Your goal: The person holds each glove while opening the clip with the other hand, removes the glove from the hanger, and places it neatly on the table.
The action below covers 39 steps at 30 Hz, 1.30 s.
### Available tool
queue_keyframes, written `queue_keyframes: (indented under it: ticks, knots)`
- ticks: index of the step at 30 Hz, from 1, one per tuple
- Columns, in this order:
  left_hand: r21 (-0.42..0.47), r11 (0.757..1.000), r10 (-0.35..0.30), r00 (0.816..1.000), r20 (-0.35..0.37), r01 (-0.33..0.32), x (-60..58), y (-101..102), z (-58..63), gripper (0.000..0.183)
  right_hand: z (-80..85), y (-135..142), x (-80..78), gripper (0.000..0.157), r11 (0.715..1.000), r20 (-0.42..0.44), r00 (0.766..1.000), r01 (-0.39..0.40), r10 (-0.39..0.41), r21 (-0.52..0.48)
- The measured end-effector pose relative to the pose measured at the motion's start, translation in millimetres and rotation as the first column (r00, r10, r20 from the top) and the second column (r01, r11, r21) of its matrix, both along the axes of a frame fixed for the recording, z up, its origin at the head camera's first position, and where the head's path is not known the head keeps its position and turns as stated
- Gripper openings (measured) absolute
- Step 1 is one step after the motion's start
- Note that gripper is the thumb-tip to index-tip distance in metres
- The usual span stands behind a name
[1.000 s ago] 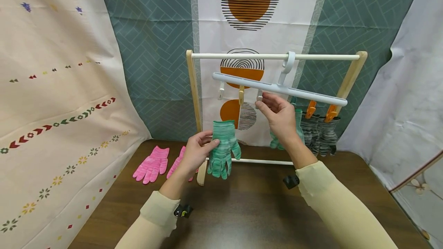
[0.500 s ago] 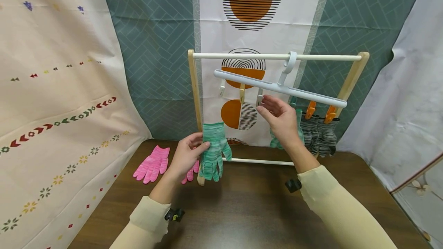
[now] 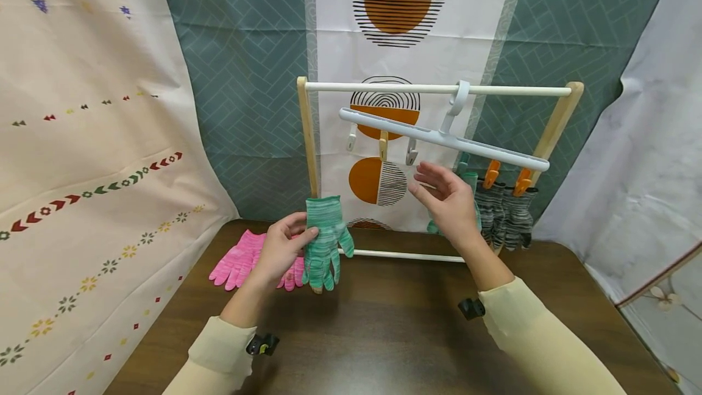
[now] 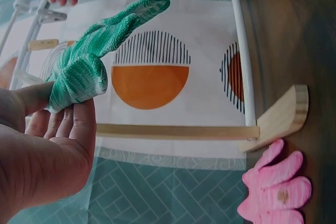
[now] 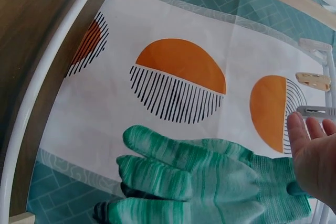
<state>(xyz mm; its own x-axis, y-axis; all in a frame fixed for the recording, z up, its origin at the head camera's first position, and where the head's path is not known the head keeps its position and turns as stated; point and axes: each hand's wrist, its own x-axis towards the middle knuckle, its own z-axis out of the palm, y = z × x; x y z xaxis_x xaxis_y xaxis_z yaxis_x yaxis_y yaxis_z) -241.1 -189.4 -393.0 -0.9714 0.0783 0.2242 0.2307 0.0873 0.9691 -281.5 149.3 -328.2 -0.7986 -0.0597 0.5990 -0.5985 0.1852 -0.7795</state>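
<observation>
Clearly, the green glove (image 3: 325, 239) was in the left hand (image 3: 280, 255), below and a little left of the hanger's left end, cuff uppermost and tips hanging down. The left fingers pinched the side of the cuff, the thumb across its near face. The right hand (image 3: 446, 200) held nothing; its fingers were slightly bent and well parted from the thumb, just below the grey clip (image 3: 411, 152) on the hanger (image 3: 439, 137), seemingly without touching it. Being knitted, the glove looked light, soft and limp, grippy rather than slippery and hardly fragile, though likely to sag or fold if held by one corner. Its ribbed cuff seemed the firmest part and the best place to take hold, from the side. Below the hanger's right half hung another green glove (image 5: 210, 182) and two dark gloves (image 3: 518, 218); pink gloves (image 3: 236, 264) lay on the tabletop (image 3: 384, 340), lower left of the hanger.
</observation>
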Motion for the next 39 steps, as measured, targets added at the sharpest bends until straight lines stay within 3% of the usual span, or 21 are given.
queue_keyframes:
  ticks: [13,27,39]
  knots:
    - [0.008,0.998,-0.056,0.998,0.02,0.056,5.4,-27,-1.7,0.042,-16.6,12,18.2,0.057,0.975,-0.053,0.998,-0.015,0.028,0.223]
    - [-0.056,0.997,-0.05,0.994,0.099,0.056,13.8,-61,-7.8,0.043,-32.9,26,36.7,0.053,0.943,0.002,0.999,-0.033,0.034,0.33]
    - [-0.191,0.98,-0.025,0.991,0.134,0.051,19.7,-103,-16.2,0.054,-47.3,32,50.5,0.046,0.921,0.06,0.998,-0.05,0.029,0.386]
